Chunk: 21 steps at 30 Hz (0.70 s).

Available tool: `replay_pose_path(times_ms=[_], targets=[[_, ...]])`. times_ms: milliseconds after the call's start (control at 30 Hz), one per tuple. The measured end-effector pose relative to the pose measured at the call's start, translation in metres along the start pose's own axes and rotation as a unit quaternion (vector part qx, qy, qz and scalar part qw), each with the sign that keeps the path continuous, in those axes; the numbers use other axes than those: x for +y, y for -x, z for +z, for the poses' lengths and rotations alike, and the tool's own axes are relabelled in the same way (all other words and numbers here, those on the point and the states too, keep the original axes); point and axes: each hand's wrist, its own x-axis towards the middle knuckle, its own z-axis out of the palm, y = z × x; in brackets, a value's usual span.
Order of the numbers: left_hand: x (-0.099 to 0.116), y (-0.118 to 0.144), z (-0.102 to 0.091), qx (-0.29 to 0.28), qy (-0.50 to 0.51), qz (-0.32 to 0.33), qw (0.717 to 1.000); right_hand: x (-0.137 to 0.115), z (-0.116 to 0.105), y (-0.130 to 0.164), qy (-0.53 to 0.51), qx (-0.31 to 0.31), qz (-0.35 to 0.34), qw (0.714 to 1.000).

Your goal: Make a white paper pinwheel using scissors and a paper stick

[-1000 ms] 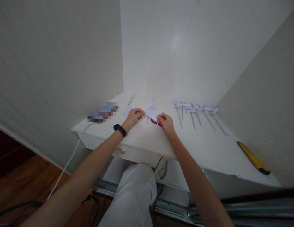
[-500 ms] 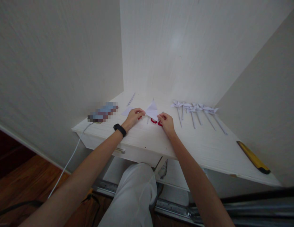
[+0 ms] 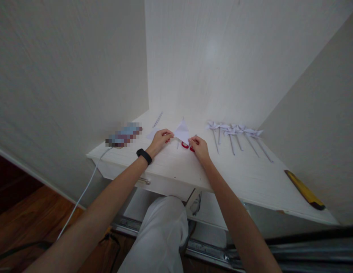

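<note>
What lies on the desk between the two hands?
In the head view, the folded white paper triangle spans left hand to right hand, red-handled scissors beneath.

hands point(image 3: 179, 143), folded paper point(image 3: 182, 132), pinwheels point(image 3: 236, 131)

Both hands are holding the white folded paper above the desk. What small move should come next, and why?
Probably press the fold flat. The left hand and right hand pinch the triangle of paper at its two lower corners, and it stands up from the desk, so the crease looks unfinished. The red scissors lie just under it, so it may be wise to lower the paper beside them.
</note>
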Motion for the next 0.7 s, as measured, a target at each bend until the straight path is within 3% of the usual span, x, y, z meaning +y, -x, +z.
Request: replay_pose_path(times_ms=[700], targets=[[0.0074, 0.0042, 0.0013, -0.005, -0.027, 0.003, 1.0, 0.0002, -0.0001, -0.0004, 0.014, 0.025, -0.002, 1.0]])
